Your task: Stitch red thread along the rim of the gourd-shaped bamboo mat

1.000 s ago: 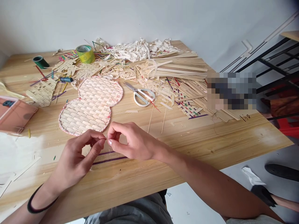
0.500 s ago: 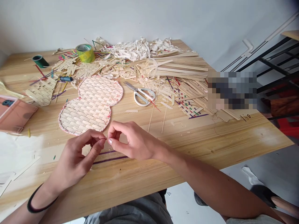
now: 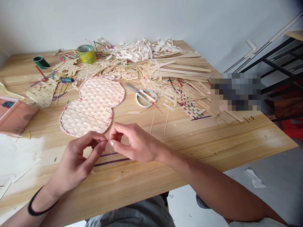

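shoes away; left hand (image 3: 75,162), right hand (image 3: 136,143) tip-to-tip

Left hand (image 3: 78,160): pinching a tiny item (image 3: 108,139) at its fingertips.
Right hand (image 3: 134,143): pinching it too.
Woven mat (image 3: 92,105): lying just beyond the fingers.

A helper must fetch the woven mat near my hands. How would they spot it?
On the wooden table, look left of the white-handled scissors. The woven mat lies flat there. Unlike the loose strips and the smaller woven scrap, it is gourd-shaped with a pink-edged rim.
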The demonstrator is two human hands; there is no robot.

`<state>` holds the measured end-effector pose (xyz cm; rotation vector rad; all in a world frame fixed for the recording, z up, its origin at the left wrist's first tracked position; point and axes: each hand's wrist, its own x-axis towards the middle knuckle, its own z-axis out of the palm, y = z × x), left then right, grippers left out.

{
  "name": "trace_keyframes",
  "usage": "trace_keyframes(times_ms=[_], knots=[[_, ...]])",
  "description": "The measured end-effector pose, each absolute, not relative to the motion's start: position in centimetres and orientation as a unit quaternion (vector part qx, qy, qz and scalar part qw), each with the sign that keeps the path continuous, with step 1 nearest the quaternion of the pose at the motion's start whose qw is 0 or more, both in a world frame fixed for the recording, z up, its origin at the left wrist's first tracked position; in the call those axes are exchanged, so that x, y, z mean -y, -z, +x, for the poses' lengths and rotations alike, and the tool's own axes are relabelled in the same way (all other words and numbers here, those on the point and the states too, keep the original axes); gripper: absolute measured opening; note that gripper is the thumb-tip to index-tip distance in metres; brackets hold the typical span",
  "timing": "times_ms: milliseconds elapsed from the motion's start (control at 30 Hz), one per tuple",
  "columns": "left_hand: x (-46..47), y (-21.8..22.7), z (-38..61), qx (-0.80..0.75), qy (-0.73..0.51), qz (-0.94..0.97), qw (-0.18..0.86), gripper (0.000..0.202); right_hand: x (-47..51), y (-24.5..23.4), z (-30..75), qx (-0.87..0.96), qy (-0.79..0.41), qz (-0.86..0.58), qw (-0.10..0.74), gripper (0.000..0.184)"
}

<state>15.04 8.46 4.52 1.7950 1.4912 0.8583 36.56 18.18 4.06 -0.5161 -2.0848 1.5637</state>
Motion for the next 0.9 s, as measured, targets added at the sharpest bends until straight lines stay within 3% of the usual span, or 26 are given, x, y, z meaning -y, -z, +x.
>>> trace_keyframes(times_ms=[900], knots=[[-8.61, -4.51, 15.05, -0.562, -0.331, 0.687, 0.321, 0.007, -18.23, -3.83, 36.47, 0.763, -0.569, -0.182, 0.245, 0.008]])
